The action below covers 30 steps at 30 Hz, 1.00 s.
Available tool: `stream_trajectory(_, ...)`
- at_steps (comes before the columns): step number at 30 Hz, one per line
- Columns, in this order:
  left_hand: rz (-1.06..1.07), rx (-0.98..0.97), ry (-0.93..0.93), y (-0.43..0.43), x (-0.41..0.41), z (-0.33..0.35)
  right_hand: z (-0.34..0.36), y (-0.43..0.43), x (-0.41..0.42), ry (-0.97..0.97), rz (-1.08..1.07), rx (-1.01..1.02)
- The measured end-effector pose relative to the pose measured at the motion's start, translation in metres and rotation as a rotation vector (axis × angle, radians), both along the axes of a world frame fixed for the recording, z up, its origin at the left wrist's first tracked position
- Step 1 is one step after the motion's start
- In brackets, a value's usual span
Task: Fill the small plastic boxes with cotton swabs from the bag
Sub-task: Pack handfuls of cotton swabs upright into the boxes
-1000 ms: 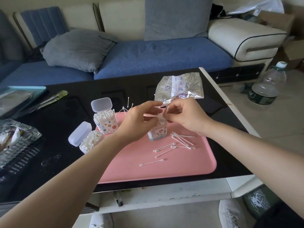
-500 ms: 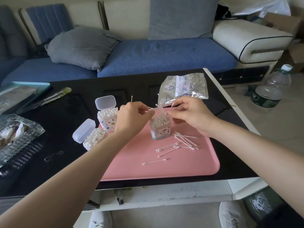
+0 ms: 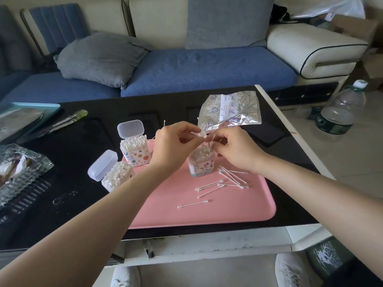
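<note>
A pink tray (image 3: 207, 212) lies on the black table. On it stands a small clear box (image 3: 201, 165), nearly full of cotton swabs. My left hand (image 3: 173, 147) pinches that box's open lid (image 3: 199, 134) just above it. My right hand (image 3: 235, 151) pinches a few cotton swabs (image 3: 209, 141) whose lower ends stand in the box. A dotted box (image 3: 135, 150), full and with its lid up, stands at the tray's far left corner. Another full box (image 3: 116, 177) lies tilted on the table, lid open. Several loose swabs (image 3: 227, 182) lie on the tray. The crinkled bag (image 3: 230, 109) lies behind my hands.
A glass dish (image 3: 18, 175) sits at the left table edge, with a teal tray (image 3: 27, 114) and a green-handled tool (image 3: 68, 120) behind it. A dark phone (image 3: 266, 134) lies right of the pink tray. A water bottle (image 3: 337, 112) stands on the floor at right. A sofa runs along the back.
My left hand has shifted up and left off the box front, so the box now shows. My right hand has brought its swabs down into the box opening.
</note>
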<state>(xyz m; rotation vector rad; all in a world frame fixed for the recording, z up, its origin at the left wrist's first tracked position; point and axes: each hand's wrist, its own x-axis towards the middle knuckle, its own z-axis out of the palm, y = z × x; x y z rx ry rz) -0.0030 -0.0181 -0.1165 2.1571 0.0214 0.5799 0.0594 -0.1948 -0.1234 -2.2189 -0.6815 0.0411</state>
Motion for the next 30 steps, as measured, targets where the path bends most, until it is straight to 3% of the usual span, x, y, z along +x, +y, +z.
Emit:
stream_trajectory(2,-0.062,0.042,-0.011,0.0,-0.002,-0.004,0.003,-0.002,-0.003,-0.016,-0.015,0.067)
stream_trajectory(6,-0.149,0.369,-0.11,0.002,-0.003,-0.016,0.008,-0.005,-0.008,-0.023,-0.021,0.209)
stream_trajectory(9,-0.127,0.444,-0.159,0.003,-0.001,-0.024,0.007,-0.008,-0.013,-0.073,-0.001,0.202)
stream_trajectory(14,-0.164,0.341,-0.081,0.011,0.001,-0.027,-0.001,-0.012,-0.029,-0.277,0.07,0.041)
stream_trajectory(20,-0.162,0.214,-0.01,0.011,0.001,-0.024,-0.021,-0.012,-0.023,-0.336,0.239,-0.121)
stream_trajectory(30,-0.047,0.139,0.177,0.004,0.006,-0.018,-0.006,-0.005,-0.017,-0.344,0.043,0.139)
